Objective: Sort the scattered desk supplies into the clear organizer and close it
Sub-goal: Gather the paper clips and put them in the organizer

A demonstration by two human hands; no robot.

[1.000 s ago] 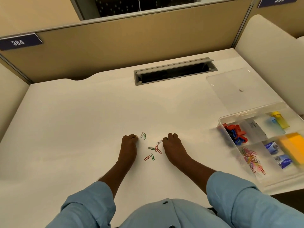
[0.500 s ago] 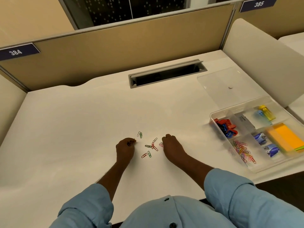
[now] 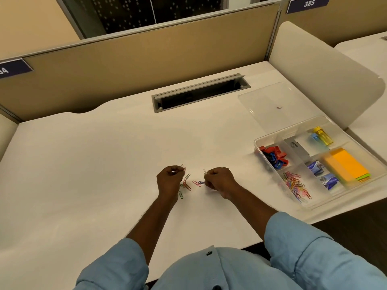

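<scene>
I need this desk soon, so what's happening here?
A person is gathering loose paper clips off the desk, pinching some in the left hand and the right hand; a few lie between them. The clear organizer on the right is open, its lid flat behind it, already holding binder clips, sticky notes and sorted paper clips.

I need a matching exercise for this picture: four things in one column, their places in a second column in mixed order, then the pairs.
1 orange sticky-note pad
2 red and blue plastic clips
3 clear plastic lid
4 loose coloured wire paper clips

A flat on the white desk, behind the clear organizer
B between left hand and right hand
C organizer, large right-side compartment
D organizer, far-left corner compartment

Pairs: 1-C, 2-D, 3-A, 4-B
</scene>
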